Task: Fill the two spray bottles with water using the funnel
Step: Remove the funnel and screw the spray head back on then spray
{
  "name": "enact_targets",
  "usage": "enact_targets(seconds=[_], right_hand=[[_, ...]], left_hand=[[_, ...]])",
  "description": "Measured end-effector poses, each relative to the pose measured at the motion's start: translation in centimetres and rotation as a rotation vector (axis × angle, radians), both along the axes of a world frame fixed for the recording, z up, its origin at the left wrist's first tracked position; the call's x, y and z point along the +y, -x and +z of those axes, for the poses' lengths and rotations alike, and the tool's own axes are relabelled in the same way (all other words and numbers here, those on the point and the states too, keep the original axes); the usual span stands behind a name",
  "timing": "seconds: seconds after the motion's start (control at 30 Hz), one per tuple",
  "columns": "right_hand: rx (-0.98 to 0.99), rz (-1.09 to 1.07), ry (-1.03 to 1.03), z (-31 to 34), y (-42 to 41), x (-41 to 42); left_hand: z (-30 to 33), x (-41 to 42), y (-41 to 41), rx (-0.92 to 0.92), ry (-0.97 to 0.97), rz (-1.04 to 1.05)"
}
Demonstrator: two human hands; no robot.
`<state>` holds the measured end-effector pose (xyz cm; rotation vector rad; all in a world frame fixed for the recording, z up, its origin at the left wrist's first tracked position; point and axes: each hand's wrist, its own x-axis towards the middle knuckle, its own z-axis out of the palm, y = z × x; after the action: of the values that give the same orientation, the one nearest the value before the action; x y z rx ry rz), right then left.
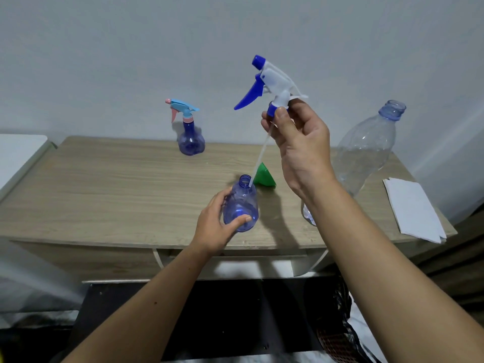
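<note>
Standing at the back of the wooden counter point(104, 184): second spray bottle point(190, 134), blue body, light-blue and pink trigger head still screwed on, upright, well apart from both hands. Green funnel point(265, 176) lies on the counter just behind the open bottle, partly hidden by the dip tube. Big clear water bottle point(366, 155), uncapped, stands at right behind the right forearm; its lower part is blocked by the arm, and it looks partly filled, but that is hard to tell. White paper stack point(413, 210) at the right counter edge.

Left hand point(217, 226) reaches in from below, grip wrapped on the near blue spray bottle point(242, 203), thumb across its front, bottle upright on the counter, neck open. Right hand point(298, 137) raised above it, palm toward the camera, fingertips pinching the blue collar of the white-and-blue trigger head point(269, 82), nozzle pointing left. Dip tube point(259, 158) slants down, its tip at the bottle mouth.
</note>
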<state>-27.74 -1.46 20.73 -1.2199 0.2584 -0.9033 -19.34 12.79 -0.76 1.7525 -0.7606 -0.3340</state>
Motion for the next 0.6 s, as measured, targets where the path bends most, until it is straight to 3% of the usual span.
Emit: enact_targets(seconds=[0.3, 0.6], right_hand=[[0.002, -0.007, 0.014, 0.6, -0.5, 0.3], [0.290, 0.050, 0.113, -6.8, 0.5, 0.6]], left_hand=[[0.4, 0.1, 0.2, 0.009, 0.000, -0.003], [0.3, 0.1, 0.3, 0.007, 0.028, -0.007]])
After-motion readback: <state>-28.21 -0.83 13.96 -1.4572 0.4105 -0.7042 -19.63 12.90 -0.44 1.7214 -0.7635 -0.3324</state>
